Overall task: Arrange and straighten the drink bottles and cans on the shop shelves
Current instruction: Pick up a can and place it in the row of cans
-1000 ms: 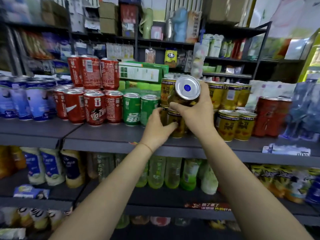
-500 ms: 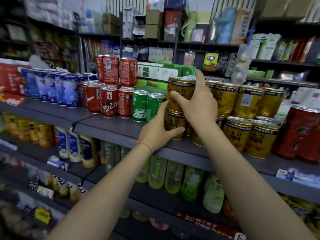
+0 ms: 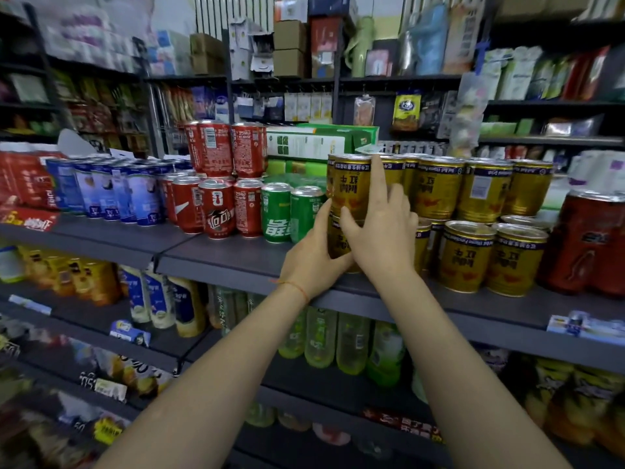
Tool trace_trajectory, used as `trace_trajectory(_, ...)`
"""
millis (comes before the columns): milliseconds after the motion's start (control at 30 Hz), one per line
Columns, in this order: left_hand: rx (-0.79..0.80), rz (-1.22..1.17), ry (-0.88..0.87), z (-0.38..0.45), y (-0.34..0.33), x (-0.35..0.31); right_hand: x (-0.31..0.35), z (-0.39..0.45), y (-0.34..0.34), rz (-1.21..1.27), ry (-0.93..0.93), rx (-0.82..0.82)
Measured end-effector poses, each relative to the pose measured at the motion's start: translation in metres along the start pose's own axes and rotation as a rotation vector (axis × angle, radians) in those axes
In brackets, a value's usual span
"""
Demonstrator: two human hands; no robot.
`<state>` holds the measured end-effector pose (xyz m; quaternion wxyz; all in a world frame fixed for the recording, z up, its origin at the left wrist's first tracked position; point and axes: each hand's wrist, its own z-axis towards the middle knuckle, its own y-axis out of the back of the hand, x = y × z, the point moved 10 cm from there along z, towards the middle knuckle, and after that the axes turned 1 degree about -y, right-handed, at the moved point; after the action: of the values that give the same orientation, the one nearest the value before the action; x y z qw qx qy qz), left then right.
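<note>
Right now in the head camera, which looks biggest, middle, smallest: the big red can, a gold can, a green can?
1. Big red can
2. Gold can
3. Green can
Gold sits nearer than green, so those two are unsure.

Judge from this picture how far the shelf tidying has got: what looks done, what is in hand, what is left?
Done: the red cans and green cans stand upright in rows. In hand: the right hand holds the upper gold can stacked on the lower gold can, which the left hand grips. Left: the label on the upper gold can reads upside down, and so do its neighbours' labels.
</note>
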<state>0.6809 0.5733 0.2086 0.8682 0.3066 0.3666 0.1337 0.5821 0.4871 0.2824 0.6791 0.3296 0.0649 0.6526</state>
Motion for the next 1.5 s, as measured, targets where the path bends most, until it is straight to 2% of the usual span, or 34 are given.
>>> trace_trajectory(100,0.146,-0.117,-0.017,-0.009,-0.004,0.000,0.007,-0.026,-0.002,-0.035,-0.058,-0.067)
trace_trajectory(167,0.218,-0.125,-0.110,-0.028,0.011,0.005,0.023,-0.044,0.002,-0.062,-0.078,-0.158)
trace_trajectory(267,0.212,0.174,-0.290,-0.064,0.069,0.037,0.068,-0.067,-0.009,0.016,-0.089,-0.199)
trace_trajectory(367,0.181,0.372,-0.307,-0.097,0.149,0.099,0.146,-0.091,-0.062,0.109,-0.066,-0.041)
trace_trajectory(433,0.190,0.408,-0.208,-0.117,0.195,0.156,0.207,-0.115,-0.106,0.166,-0.038,0.065)
trace_trajectory(533,0.296,0.449,-0.063,-0.151,0.244,0.246,0.283,-0.146,-0.165,0.274,-0.090,0.225)
trace_trajectory(667,0.416,0.408,0.111,-0.175,0.301,0.347,0.367,-0.165,-0.241,0.261,-0.088,0.498)
trace_trajectory(900,0.186,0.251,0.230,-0.150,0.409,0.482,0.486,-0.144,-0.343,0.420,-0.023,0.527)
trace_trajectory(1100,0.029,0.197,0.274,-0.101,0.487,0.573,0.570,-0.092,-0.427,0.657,-0.002,0.426)
trace_trajectory(1300,-0.226,0.094,0.324,-0.060,0.585,0.666,0.681,-0.049,-0.499,0.712,0.161,0.416)
trace_trajectory(1500,-0.337,0.149,0.313,-0.026,0.645,0.757,0.785,-0.022,-0.558,0.701,0.298,0.380)
